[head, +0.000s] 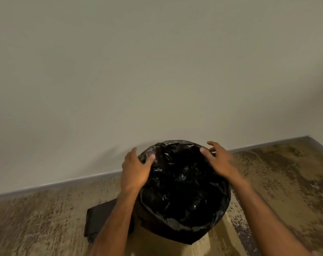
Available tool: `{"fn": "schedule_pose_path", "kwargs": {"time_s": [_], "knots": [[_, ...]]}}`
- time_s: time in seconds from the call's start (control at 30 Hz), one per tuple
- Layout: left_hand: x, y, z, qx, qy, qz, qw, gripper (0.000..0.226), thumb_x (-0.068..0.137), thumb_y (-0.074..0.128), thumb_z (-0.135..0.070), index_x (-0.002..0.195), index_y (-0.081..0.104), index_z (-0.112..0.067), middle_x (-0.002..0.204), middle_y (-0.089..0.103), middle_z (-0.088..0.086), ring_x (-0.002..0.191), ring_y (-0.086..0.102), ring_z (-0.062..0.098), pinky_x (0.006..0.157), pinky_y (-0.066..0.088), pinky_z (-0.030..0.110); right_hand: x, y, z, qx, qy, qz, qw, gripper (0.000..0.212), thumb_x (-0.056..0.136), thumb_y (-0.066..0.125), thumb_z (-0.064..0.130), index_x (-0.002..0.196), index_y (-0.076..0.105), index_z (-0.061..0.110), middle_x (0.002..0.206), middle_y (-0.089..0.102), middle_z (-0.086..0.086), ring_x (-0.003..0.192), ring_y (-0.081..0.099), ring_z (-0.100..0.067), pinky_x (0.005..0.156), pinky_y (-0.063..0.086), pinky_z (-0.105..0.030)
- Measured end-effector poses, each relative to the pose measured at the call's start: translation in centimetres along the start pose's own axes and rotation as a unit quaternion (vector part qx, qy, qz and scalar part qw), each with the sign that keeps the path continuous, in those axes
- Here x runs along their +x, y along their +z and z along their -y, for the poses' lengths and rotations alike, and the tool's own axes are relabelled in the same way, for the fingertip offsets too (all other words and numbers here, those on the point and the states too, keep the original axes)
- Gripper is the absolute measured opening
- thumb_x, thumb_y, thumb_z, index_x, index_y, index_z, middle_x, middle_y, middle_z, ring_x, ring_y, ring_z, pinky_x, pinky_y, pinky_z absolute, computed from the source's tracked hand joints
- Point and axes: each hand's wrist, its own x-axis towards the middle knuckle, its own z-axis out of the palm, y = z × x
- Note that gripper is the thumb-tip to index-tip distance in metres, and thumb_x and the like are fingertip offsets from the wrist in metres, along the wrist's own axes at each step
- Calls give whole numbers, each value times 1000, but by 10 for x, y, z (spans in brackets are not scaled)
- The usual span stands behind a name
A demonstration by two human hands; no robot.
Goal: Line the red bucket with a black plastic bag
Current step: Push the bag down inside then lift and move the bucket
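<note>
A black plastic bag [183, 185] hangs inside the bucket and is folded out over its rim, so no red of the bucket shows. The bag's crinkled inside is dark and glossy. My left hand [135, 169] rests on the bag at the left side of the rim, thumb pointing inward and fingers spread over the outside. At the far right of the rim is my right hand [218, 159], fingers apart, thumb over the bag's edge. Whether either hand pinches the plastic is unclear.
The bucket stands on mottled brown carpet [46, 218] close to a plain pale wall [157, 71] with a grey skirting [79, 181]. A flat, folded dark item [99, 218] lies on the carpet just left of the bucket, partly under my left forearm.
</note>
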Motion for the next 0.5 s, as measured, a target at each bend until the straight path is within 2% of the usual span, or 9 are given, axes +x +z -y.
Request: {"fn": "schedule_pose_path", "kwargs": {"time_s": [0.07,0.13,0.2,0.27,0.33,0.4,0.5], "knots": [[-19,8,8,-37,-7,16,999,85,86,68,-51,153,27,-20,157,36,7,143,38,29,115,35,46,-16,7,-7,-63,-36,22,997,68,88,52,61,145,38,27,138,54,-10,124,53,-29,100,43,-38],[-26,15,16,-89,0,22,996,63,89,68,-26,145,37,-23,140,52,2,128,53,26,103,42,36,-23,11,-16,-86,-45,33,995,63,94,56,44,149,33,24,143,50,-13,131,48,-31,106,39,-40],[-28,14,21,-143,-30,37,989,55,92,56,-8,142,42,-27,127,59,-2,107,59,18,92,46,32,-26,10,-24,-35,-25,22,999,56,97,56,29,148,37,17,144,51,-14,131,48,-30,107,37,-36],[-28,14,28,-259,-99,53,959,52,94,51,-2,140,47,-26,126,63,3,101,61,16,89,51,36,-32,9,-29,101,41,16,994,48,99,54,26,145,43,18,144,53,-10,128,52,-26,101,40,-30],[-32,15,36,-377,-157,51,911,41,95,56,-9,133,56,-22,121,68,9,102,66,23,82,55,39,-37,9,-33,241,106,26,964,36,100,51,34,135,54,28,135,60,-2,112,63,-14,85,50,-23],[-41,17,42,-460,-202,66,862,33,93,61,-28,125,66,-22,116,73,11,102,71,30,79,56,40,-42,8,-32,323,136,32,936,29,99,49,42,119,66,32,119,71,1,99,71,-10,75,54,-21],[-56,17,43,-530,-236,89,810,44,87,57,-57,107,79,-24,108,78,6,100,74,30,71,58,36,-49,6,-28,379,151,33,912,39,98,44,51,115,71,28,115,74,-2,106,71,-18,90,55,-36]]}}
